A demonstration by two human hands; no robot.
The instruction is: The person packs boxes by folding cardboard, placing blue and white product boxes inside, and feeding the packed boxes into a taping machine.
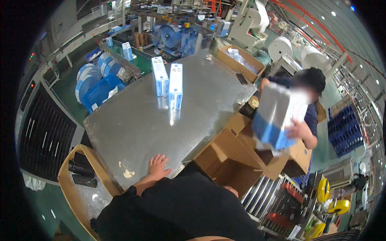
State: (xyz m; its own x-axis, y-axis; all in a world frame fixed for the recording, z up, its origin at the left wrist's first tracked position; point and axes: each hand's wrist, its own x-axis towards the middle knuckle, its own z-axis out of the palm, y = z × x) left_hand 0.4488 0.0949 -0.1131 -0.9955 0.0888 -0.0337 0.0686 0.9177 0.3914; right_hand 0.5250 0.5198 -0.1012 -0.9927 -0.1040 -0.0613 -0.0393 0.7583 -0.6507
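We brace best with left grip [159, 167] spread empty, surface [128, 128] beneath, packs [175, 82] ahead; right grip [231, 191], box [225, 146] beside it, we cannot read.

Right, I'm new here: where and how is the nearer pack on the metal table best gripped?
Probably pinch the nearer pack across its narrow width at the near end, coming from the wearer's side: that end juts past the other pack on its left.

factory: roller conveyor [261, 197], blue reel [171, 37]
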